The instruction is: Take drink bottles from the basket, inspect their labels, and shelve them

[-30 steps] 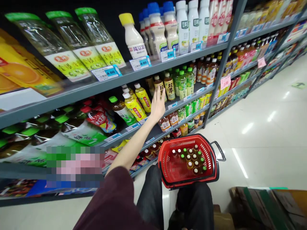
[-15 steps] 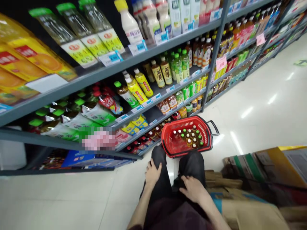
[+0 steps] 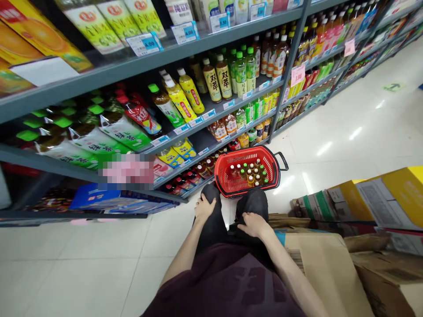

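Note:
My left hand rests on my left knee, fingers apart and holding nothing. On my right thigh lies my right hand, its fingers loosely bent over the dark trousers, with nothing in it that I can see. Just beyond my knees a red shopping basket stands on the floor, its black handle folded out to the right. Several bottles with white and green caps stand upright inside it. Neither hand touches the basket.
Shelves of drinks run along the left and ahead, with price tags on their edges. Flattened cardboard and stacked yellow cartons stand close on my right. Pale floor tiles lie to the left and beyond the basket.
The view has tipped downward, so shelves, basket and legs appear higher and slightly left, and more of my shirt shows. Both hands stay on my legs.

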Demonstrator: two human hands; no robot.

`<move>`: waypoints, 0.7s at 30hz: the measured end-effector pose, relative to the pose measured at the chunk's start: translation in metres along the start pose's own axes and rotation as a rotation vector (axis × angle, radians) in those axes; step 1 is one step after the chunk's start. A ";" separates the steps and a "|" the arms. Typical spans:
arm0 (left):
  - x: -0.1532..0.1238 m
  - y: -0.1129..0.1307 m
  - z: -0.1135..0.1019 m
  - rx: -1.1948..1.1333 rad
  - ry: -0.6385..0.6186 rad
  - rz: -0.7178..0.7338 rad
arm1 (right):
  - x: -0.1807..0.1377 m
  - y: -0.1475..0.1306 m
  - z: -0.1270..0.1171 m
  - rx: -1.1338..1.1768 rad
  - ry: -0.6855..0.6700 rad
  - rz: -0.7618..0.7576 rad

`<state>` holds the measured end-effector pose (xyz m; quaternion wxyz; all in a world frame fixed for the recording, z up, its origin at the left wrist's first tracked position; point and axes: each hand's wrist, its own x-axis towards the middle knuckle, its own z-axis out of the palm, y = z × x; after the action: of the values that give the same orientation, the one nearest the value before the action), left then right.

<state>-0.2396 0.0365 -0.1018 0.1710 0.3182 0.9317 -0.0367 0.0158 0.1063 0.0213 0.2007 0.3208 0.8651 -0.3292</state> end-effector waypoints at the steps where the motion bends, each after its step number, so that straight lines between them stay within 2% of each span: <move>1: -0.001 -0.001 0.001 0.009 0.009 0.006 | 0.000 0.000 0.000 -0.004 0.000 0.000; 12: -0.016 0.007 0.019 0.285 0.129 0.244 | -0.002 -0.001 0.011 -0.019 0.022 -0.020; 15: -0.015 0.015 0.022 0.269 0.107 0.360 | -0.004 -0.003 0.008 -0.019 0.021 -0.019; 18: -0.006 0.037 0.025 0.096 -0.008 0.551 | -0.006 -0.004 0.004 -0.018 0.019 -0.015; 21: 0.008 0.078 0.037 -0.040 -0.067 0.663 | -0.006 -0.004 0.003 -0.010 0.024 -0.005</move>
<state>-0.1875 0.0966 -0.1359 0.2102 0.5994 0.7718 0.0287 0.0176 0.0991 0.0241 0.1911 0.3217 0.8698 -0.3216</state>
